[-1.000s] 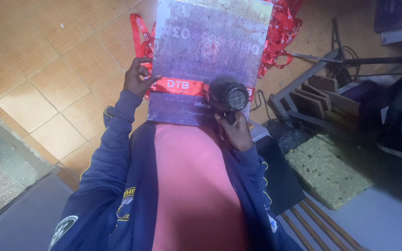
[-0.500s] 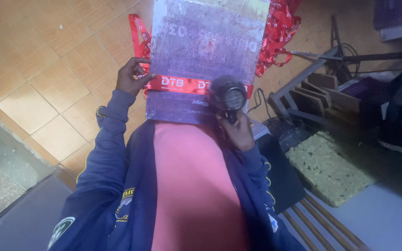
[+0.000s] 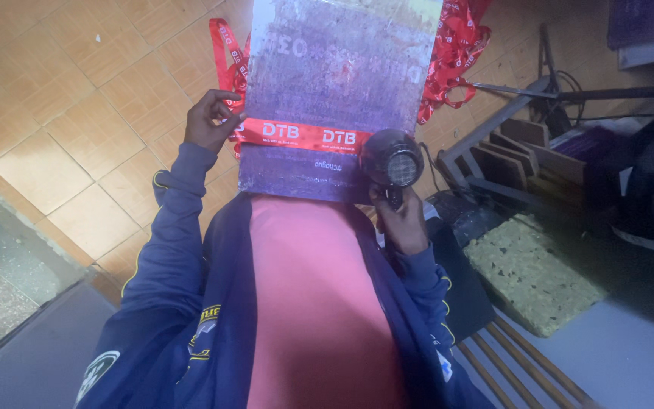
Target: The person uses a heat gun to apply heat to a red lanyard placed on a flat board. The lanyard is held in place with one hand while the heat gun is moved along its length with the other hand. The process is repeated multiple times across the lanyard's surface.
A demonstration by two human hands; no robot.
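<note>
A purple-stained rectangular board (image 3: pixel 334 83) rests against my body, above my pink shirt. A red printed ribbon (image 3: pixel 304 136) lies flat across its lower part. My left hand (image 3: pixel 212 117) pinches the ribbon at the board's left edge. My right hand (image 3: pixel 400 220) grips the handle of a black hair dryer (image 3: pixel 393 161), whose round grille sits at the board's lower right corner, over the ribbon's right end.
More red ribbons (image 3: pixel 456 53) hang in a bunch behind the board's right edge. To the right stand a metal stand (image 3: pixel 524 95), wooden pieces (image 3: pixel 527 151) and a yellowish foam block (image 3: pixel 531 276). Tan floor tiles (image 3: pixel 77 129) lie to the left.
The ribbon, slanted a second ago, now lies straight across the board. My left hand has shifted slightly along the left edge. The dryer stays at the right end.
</note>
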